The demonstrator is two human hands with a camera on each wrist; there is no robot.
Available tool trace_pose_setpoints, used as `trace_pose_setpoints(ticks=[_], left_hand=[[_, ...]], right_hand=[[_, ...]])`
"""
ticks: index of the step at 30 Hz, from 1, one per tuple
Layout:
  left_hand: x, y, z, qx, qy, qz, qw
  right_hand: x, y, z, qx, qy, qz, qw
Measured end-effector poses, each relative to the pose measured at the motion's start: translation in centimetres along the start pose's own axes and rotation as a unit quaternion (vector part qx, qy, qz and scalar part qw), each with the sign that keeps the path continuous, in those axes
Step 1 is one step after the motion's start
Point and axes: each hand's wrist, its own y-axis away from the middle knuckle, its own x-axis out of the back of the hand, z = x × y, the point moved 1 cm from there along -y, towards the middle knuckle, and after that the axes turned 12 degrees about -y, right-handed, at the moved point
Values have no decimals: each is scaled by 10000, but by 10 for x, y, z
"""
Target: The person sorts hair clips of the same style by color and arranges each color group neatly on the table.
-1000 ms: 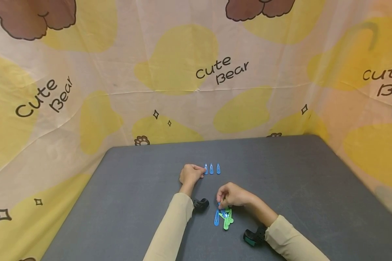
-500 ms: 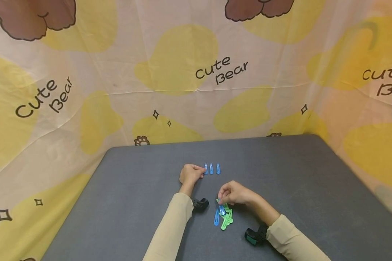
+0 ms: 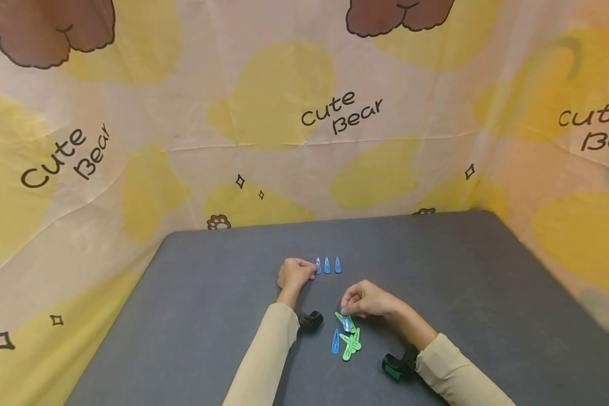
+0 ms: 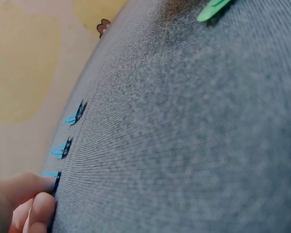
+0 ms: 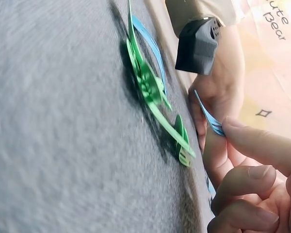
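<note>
My left hand [image 3: 294, 274] pinches the leftmost blue snap hair clip [image 4: 50, 174] of a short row on the grey table. Beside it in that row lie a middle blue clip [image 3: 327, 265] and a right-hand blue clip [image 3: 338, 264], all roughly parallel. Nearer to me, my right hand [image 3: 367, 299] holds another blue hair clip [image 5: 211, 121] between thumb and forefinger, lifted off the tabletop in the right wrist view. Under and in front of it is a loose pile of green hair clips [image 3: 350, 345]. One more blue clip [image 3: 335, 341] lies at the pile's left side.
A black wrist camera [image 3: 310, 321] sits on the left wrist, and another black camera [image 3: 400, 365] on the right. The grey table [image 3: 208, 316] ends at a printed cloth backdrop [image 3: 264, 113] behind and at the sides.
My right hand has drawn a blue clip away from the pile and shifted slightly right. Some green clips in the pile have moved. The left hand stays at the row.
</note>
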Motion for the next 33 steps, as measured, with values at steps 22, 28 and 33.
trace_pose_setpoints(ticks=[22,28,33], left_hand=[[0,-2,-3,28,26,-50,10000],[0,-2,-2,10,54,-29,10000],[-1,-3,-3,21,16,-30,10000]], right_hand=[[22,-12,3,-60,-82,307,9995],[31,-17,4,1,-118,526,9985],[35,-20,7,-71,-128,641,9978]])
